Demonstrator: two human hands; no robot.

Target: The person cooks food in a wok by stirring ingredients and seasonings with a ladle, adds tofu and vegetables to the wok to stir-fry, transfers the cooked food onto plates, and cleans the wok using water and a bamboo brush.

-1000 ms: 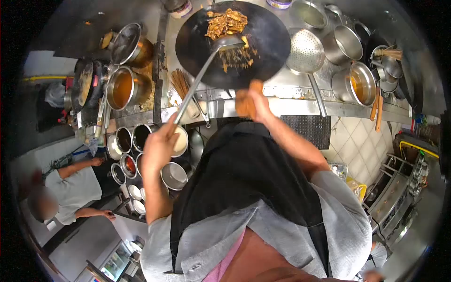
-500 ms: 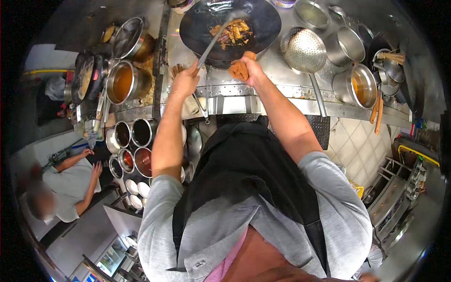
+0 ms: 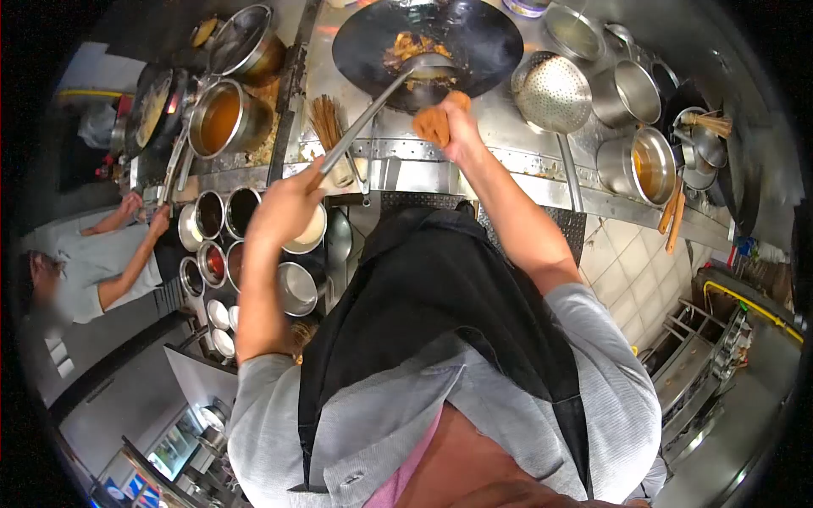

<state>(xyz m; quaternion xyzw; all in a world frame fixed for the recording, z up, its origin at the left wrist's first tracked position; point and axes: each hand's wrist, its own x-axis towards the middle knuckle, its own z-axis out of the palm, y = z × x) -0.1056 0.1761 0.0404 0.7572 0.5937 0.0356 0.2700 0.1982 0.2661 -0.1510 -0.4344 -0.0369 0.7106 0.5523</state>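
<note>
My left hand (image 3: 290,206) is wrapped round the end of a long ladle's handle. The ladle (image 3: 360,125) slants up into a dark wok (image 3: 487,42), its bowl against browned food pieces (image 3: 410,44) there. My right hand (image 3: 461,134) grips a folded orange-brown cloth (image 3: 432,127) at the wok's near rim. The cloth hides that part of the rim and some of my fingers. A bamboo brush (image 3: 324,123) stands between the ladle handle and the counter's left part.
A perforated strainer (image 3: 552,91) and steel pots (image 3: 627,91) sit on the right. Pots of brownish liquid (image 3: 222,121) are at the left. Below them stand sauce containers (image 3: 210,213) and white bowls (image 3: 222,343). Another person (image 3: 106,254) is at far left, hands raised.
My left hand has moved down and left, drawing the ladle back, and its bowl now sits lower in the wok. My right hand stays at the rim. The other person's hands have moved up.
</note>
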